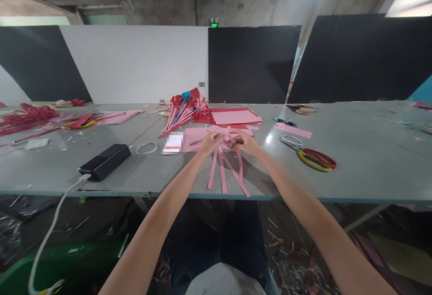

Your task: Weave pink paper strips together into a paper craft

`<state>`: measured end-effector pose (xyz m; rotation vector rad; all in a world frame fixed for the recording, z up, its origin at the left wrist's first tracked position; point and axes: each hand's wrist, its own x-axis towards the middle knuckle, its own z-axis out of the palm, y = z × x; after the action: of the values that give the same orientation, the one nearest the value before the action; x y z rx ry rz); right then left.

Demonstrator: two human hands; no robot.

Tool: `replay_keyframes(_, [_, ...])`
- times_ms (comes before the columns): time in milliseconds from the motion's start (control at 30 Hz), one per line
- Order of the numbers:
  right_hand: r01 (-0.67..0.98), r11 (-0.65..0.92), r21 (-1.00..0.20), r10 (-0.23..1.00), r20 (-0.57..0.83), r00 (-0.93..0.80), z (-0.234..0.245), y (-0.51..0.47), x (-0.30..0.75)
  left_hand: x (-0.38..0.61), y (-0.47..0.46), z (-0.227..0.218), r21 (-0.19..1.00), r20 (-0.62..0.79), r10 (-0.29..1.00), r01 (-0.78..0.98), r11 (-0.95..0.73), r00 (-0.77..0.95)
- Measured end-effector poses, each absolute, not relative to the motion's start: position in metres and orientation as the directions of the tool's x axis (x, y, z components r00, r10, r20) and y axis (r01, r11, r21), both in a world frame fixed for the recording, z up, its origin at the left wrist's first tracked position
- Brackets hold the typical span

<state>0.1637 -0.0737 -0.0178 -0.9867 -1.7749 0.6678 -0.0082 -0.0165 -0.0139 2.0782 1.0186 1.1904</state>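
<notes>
Looking down through the head camera, I have both hands raised over the near part of a long grey tabletop (374,164), directly in front of the lap. My left hand (212,142) pinches one side of a looped pink paper-strip piece (228,133); my right hand (245,143) has its fingers curled onto the other side, though exactly which loop they grip is too small to tell. Holding it from both sides probably steadies the limp paper and leaves its long flat tails (223,175) free to fan toward the table edge.

Behind the left wrist lies a flat pink paper sheet (191,137), with a slim dark pen (195,142) on it. The scissors with red and yellow handles (313,157) rest open to the right, likely there for easy reach. Beyond the hands, a heap of red and pink paper-strip bundles (184,110) sits beside stacked pink and red sheets (236,116), set back, I judge, to keep the working spot uncluttered.
</notes>
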Motion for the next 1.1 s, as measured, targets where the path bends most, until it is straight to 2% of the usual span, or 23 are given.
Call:
replay_keyframes(100, [0.346,0.523,-0.779,0.85,0.452,-0.269,-0.017,-0.076,0.163,-0.01,-0.018,-0.014,0.78,0.467,0.773,0.212,-0.589,0.429])
replay_keyframes(200, [0.401,0.53,-0.747,0.848,0.457,-0.27,-0.018,-0.076,0.164,-0.012,-0.018,-0.015,0.804,0.434,0.76,0.174,-0.569,0.483])
replay_keyframes(400, [0.389,0.566,-0.727,0.824,0.5,-0.266,-0.017,-0.076,0.163,-0.009,-0.019,-0.018,0.805,0.449,0.76,0.158,-0.572,0.469])
replay_keyframes(667, [0.354,0.578,-0.736,0.812,0.561,-0.158,-0.018,-0.073,0.16,-0.004,-0.035,-0.007,0.835,0.445,0.766,0.094,-0.542,0.464])
replay_keyframes(800, [0.372,0.59,-0.716,0.799,0.583,-0.146,-0.018,-0.074,0.16,-0.005,-0.036,-0.006,0.779,0.508,0.758,0.159,-0.607,0.409])
replay_keyframes(933, [0.353,0.575,-0.738,0.812,0.566,-0.141,-0.018,-0.074,0.16,-0.005,-0.035,-0.008,0.702,0.51,0.726,0.265,-0.661,0.462])
replay_keyframes(1100, [0.348,0.549,-0.76,0.832,0.539,-0.135,-0.019,-0.074,0.16,-0.006,-0.035,-0.008,0.67,0.534,0.68,0.239,-0.703,0.503])
